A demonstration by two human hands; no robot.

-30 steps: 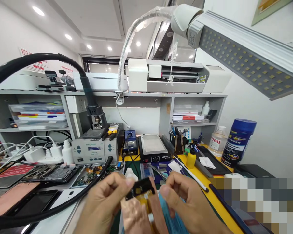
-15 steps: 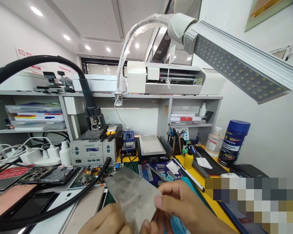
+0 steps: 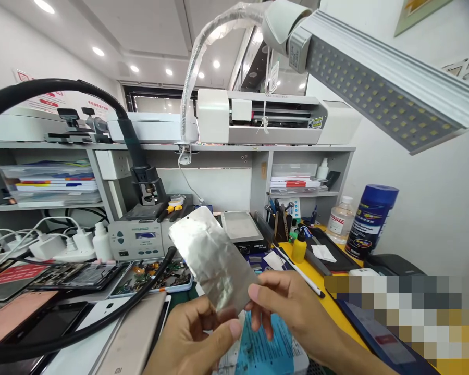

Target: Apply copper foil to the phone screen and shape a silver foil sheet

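Observation:
A thin silvery phone-sized panel [image 3: 213,260] is held up in front of me, tilted, its crinkled shiny face showing. It has a small dark hole near its upper left corner. My right hand [image 3: 281,302] pinches its right edge between thumb and fingers. At the lower end, my left hand [image 3: 203,333] is curled around the panel's bottom, thumb in front; its exact contact is partly hidden. Beneath the hands lies a blue printed sheet [image 3: 263,346] with dark smudges, on something white.
Phone parts and a phone back cover [image 3: 131,333] lie left, crossed by a black hose [image 3: 140,297]. A tray of small boards [image 3: 152,278] and a hot air station [image 3: 136,239] stand behind. Right are a heating plate [image 3: 240,226], yellow bottle [image 3: 299,247] and blue spray can [image 3: 371,221].
The panel has been raised and now stands more upright, catching more light. My left hand has opened out from a tighter curl, and more of the blue sheet shows below. The view has shifted slightly.

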